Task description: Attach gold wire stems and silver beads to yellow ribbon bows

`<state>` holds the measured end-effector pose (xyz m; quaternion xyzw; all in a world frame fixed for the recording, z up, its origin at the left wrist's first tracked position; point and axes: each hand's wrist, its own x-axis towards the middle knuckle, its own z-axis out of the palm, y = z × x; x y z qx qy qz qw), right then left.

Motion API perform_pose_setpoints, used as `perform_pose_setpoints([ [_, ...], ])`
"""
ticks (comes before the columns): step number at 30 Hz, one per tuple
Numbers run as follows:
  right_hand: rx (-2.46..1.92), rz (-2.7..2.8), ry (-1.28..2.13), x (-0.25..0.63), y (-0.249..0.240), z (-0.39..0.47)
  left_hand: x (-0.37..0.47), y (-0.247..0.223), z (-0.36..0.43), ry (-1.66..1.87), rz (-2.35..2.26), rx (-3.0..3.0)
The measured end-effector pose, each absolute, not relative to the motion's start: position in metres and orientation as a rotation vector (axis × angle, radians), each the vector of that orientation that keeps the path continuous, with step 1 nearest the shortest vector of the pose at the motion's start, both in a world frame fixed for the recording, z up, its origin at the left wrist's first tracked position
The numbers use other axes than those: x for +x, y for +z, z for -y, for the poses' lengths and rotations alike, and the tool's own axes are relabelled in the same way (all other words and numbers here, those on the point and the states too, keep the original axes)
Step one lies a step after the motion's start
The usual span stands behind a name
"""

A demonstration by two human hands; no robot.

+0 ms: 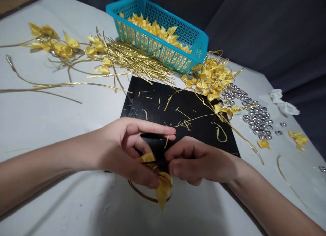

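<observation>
My left hand [134, 154] pinches a yellow ribbon flower [163, 188] between thumb and curled fingers, while its index and middle fingers stretch out to the right. A gold cord loop [142, 194] hangs from the flower below the thumb. My right hand [196, 159] is closed around a thin dark tool [159, 162], whose tip reaches the ribbon by my left thumb; its kind is hard to make out. Beneath both hands lies a black board [158, 100] with short gold cord scraps on it.
A turquoise basket [201, 45] of yellow ribbon flowers stands at the back. Before it lies a pile of gold cords [137, 61]. Corded flowers [214, 76] and silver beads [258, 118] are at right, near a crumpled white piece [287, 106]. More flowers [61, 47] lie at left.
</observation>
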<state>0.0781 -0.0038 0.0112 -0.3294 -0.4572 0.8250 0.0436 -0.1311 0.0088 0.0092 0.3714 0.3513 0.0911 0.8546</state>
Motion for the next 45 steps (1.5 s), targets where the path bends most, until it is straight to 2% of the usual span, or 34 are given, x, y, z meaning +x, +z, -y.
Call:
perform_pose_setpoints([
  [6,-0.961,1.173,2.643,0.081,0.009,0.005,-0.130,0.009,-0.008,0.235,-0.689,0.695],
  [28,-1.029,1.480,2.510,0.084,0.010,0.003,-0.131,0.009,-0.011,0.182,-0.700,0.717],
  [37,-1.084,1.681,2.239,0.081,0.022,0.007,-0.134,0.002,-0.011,0.144,-0.658,0.710],
  [45,-1.137,1.700,2.200,0.082,0.025,0.011,-0.133,0.006,-0.011,0.128,-0.699,0.661],
])
